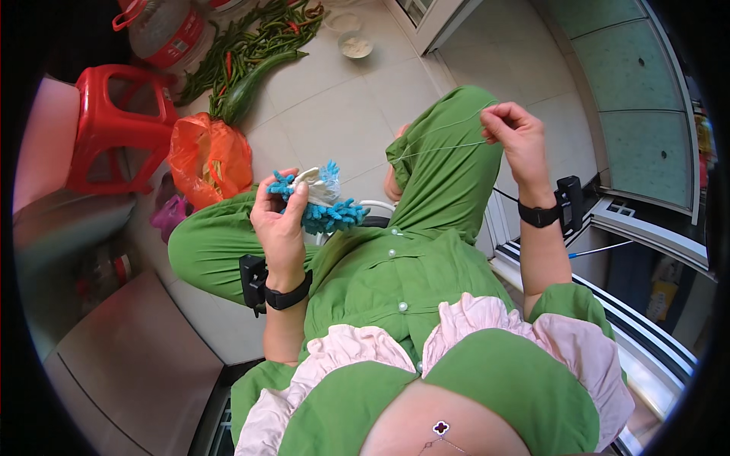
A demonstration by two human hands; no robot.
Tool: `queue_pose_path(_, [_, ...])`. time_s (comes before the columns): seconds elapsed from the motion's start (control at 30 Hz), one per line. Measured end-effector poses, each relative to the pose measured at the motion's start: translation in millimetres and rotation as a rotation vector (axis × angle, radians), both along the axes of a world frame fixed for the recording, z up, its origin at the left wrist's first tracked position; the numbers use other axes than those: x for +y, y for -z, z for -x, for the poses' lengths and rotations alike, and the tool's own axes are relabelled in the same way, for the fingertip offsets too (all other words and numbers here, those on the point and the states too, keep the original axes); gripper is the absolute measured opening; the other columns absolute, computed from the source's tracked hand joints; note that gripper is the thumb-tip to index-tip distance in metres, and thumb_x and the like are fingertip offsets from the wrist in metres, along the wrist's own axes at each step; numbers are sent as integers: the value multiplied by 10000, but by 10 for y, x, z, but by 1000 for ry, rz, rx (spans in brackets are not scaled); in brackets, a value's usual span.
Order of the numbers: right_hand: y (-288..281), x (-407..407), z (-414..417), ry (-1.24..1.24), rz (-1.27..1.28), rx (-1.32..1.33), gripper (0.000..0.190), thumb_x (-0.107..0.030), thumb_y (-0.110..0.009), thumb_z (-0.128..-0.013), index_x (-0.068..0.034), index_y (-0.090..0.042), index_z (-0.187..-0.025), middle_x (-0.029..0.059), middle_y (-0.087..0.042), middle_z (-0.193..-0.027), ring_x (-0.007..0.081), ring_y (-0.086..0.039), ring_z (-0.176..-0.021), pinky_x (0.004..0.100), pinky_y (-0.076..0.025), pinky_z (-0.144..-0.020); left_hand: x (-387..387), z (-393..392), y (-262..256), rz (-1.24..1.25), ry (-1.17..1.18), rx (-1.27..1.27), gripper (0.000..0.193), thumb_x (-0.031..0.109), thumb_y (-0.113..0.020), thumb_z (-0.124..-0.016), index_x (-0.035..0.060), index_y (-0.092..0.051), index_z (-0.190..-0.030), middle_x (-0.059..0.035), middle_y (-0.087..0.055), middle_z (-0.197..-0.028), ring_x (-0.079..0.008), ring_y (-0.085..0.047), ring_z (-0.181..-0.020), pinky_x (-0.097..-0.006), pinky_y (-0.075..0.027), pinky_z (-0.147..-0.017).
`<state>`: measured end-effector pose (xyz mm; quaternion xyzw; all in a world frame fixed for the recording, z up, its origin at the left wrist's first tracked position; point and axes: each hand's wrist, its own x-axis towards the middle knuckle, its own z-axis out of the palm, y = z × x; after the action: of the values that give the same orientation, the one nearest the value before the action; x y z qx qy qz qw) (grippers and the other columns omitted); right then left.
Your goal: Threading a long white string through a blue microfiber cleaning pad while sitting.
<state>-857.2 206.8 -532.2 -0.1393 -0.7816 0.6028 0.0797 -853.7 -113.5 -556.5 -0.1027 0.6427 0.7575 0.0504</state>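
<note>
My left hand [280, 214] pinches a blue chenille piece with white fabric [331, 208] between thumb and fingers, above my lap. Loose pale fibres stick out at the white fabric's right side. Out to the right, my right hand [516, 134] is raised over the green-clad knee, thumb and fingertips closed on a thin pale thread [450, 148]. Two strands of it run leftward from the fingertips across the trouser leg. Whether a needle is between the fingertips cannot be told, nor whether the thread reaches the blue piece.
A red plastic stool [122, 128] stands at the left beside an orange plastic bag [208, 159]. Green beans with red peppers [268, 34], a long green gourd [251, 85] and a small bowl [355, 45] are on the tiled floor. A sliding-door track [627, 330] runs along the right.
</note>
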Motion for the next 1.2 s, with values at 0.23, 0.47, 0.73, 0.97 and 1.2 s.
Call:
queue_pose_path(0.23, [66,-319,-32,-148,212,-118,88,-96,-614,-789,-15,-593,-814,15,-599,-685,53,-539,-562,175,-428,-505,35,-8,-55,11,-33,21,198,61,-615,-781,17,-550,-963,25,-524,-798,-37,-462,-713,-174,-376,-649])
queue_pose_path(0.47, [68,-372,-17,-135,211,-155,75,-95,-598,-800,-23,-578,-799,21,-608,-691,46,-523,-535,161,-407,-482,30,-25,-41,17,-20,22,202,59,-618,-779,15,-549,-964,28,-520,-797,-35,-456,-710,-171,-370,-648])
queue_pose_path(0.73, [398,-576,53,-307,-169,-112,93,-77,-614,-750,6,-574,-752,88,-579,-610,142,-536,-508,253,-420,-484,22,-36,-57,35,-16,21,201,62,-623,-773,14,-552,-955,31,-516,-782,-32,-448,-694,-167,-362,-640])
queue_pose_path(0.97, [688,-637,354,-495,-615,4,112,-119,-594,-742,-16,-551,-734,165,-578,-653,342,-566,-645,399,-446,-581,13,-43,-56,59,-19,28,200,75,-620,-774,11,-554,-952,32,-517,-778,-33,-449,-690,-168,-360,-638])
queue_pose_path(1.2, [935,-567,504,-717,-1004,20,100,-93,-559,-716,-6,-537,-761,169,-567,-641,336,-572,-641,396,-449,-575,28,-51,-79,74,-5,0,207,81,-617,-778,9,-554,-961,29,-522,-784,-33,-454,-699,-172,-371,-644])
